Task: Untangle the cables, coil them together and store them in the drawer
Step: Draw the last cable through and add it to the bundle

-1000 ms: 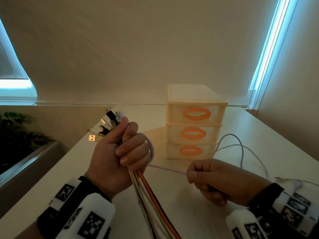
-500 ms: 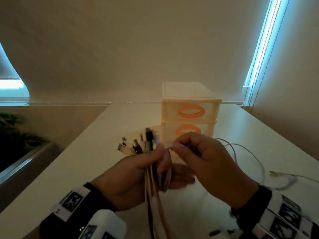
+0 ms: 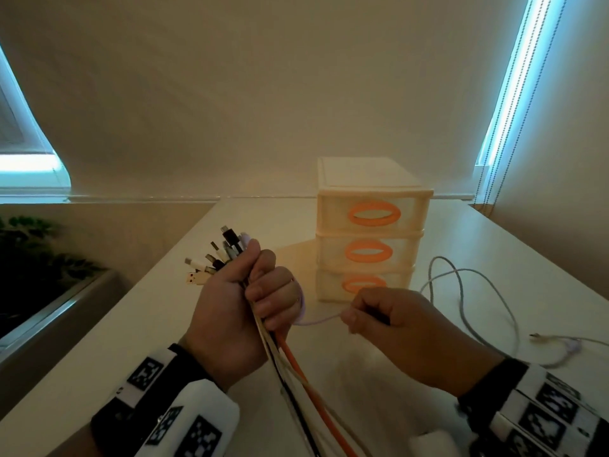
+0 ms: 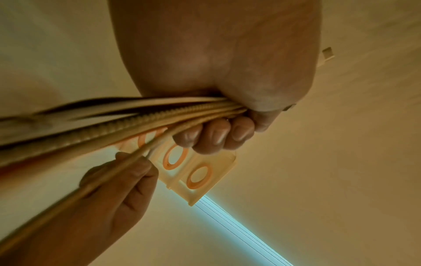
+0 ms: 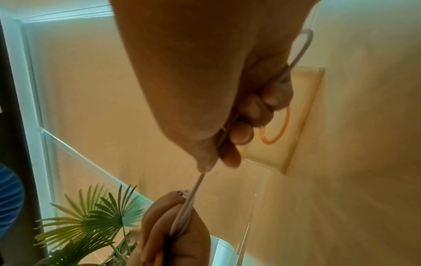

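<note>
Left hand [image 3: 230,311]: fist closed around a bundle of mixed-colour cables [image 3: 290,367], plugs fanned above. Right hand [image 3: 389,328]: pinching a thin lilac cable [image 3: 316,321], beside a cream three-drawer plastic organiser [image 3: 369,232].

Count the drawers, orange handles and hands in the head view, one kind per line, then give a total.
Drawers: 3
Orange handles: 3
Hands: 2, left gripping the bundle, right pinching the lilac cable
Total: 8
</note>
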